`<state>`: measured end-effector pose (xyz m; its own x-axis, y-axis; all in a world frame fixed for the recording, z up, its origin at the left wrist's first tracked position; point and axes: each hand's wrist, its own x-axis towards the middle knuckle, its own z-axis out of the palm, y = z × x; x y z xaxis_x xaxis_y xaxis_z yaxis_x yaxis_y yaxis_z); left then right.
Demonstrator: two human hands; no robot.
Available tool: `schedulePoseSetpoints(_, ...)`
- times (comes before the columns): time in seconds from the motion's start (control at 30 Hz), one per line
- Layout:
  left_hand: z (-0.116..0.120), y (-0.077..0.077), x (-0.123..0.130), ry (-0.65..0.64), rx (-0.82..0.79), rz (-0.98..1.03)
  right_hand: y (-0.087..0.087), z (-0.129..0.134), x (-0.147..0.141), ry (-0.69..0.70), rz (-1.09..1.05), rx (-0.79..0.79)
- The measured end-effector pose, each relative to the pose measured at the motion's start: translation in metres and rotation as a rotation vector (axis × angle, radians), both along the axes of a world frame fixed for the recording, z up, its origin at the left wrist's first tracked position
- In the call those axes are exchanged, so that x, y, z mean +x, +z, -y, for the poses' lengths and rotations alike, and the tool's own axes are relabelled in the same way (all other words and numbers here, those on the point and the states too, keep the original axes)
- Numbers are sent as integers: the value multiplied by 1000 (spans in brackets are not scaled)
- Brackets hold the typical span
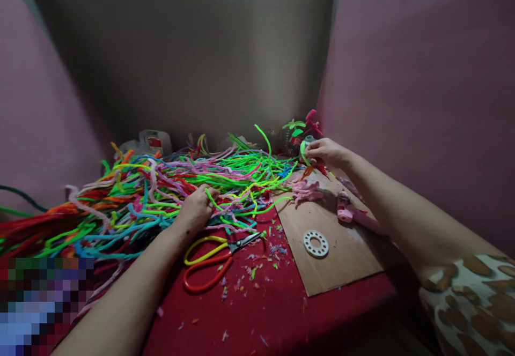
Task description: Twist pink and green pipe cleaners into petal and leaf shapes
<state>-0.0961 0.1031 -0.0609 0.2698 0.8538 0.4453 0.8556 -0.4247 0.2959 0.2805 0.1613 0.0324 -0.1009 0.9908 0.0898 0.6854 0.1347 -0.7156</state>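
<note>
My left hand (198, 205) reaches into a large tangled heap of coloured pipe cleaners (173, 168). Its fingers are closed round a bright green pipe cleaner (210, 197), whose tip sticks up past the thumb. At the back right, my right hand (328, 152) pinches a bent light green piece (303, 152), apparently fuzzy pipe cleaner. Right behind those fingers stands a small jar (309, 139), partly hidden. Scissors (237, 244) with one yellow and one red handle lie near my left wrist, blades slightly apart.
A brown board (292, 238) lies at the right, carrying a white ring with holes (316, 244), a pink glue gun (356, 215) and a pink fuzzy bundle (303, 191). Clippings are scattered over the red cloth (249, 313). Pink and green fuzzy flowers (311, 123) stand by the wall.
</note>
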Motion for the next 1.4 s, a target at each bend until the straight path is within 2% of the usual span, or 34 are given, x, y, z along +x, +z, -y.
schedulePoseSetpoints(0.07,0,0,0,-2,-3,0,6,9,-3,113,-155,-1)
schedulePoseSetpoints(0.17,1,1,0,0,-5,-4,9,18,-6,332,-476,-98)
schedulePoseSetpoints(0.23,1,1,1,3,-4,-7,8,23,-8,404,-594,-135)
schedulePoseSetpoints(0.5,3,4,2,-14,-4,-12,6,41,-21,452,-702,-132)
schedulePoseSetpoints(0.67,3,4,2,-16,-1,-17,4,57,-36,481,-626,-130)
schedulePoseSetpoints(0.77,2,2,2,-6,0,-20,-5,69,-45,438,-431,-97)
schedulePoseSetpoints(0.9,2,0,1,1,7,-22,-22,84,-54,339,-8,7)
schedulePoseSetpoints(0.97,2,0,2,2,12,-21,-26,84,-56,247,165,59)
schedulePoseSetpoints(1.07,2,0,2,-6,14,-22,-26,68,-54,-22,311,22)
schedulePoseSetpoints(1.1,2,1,2,-10,14,-22,-26,59,-52,-72,319,5)
schedulePoseSetpoints(1.27,4,3,3,-13,19,-21,-23,13,-42,-237,406,-55)
schedulePoseSetpoints(1.4,5,2,3,-11,32,-12,-23,7,-46,-314,534,30)
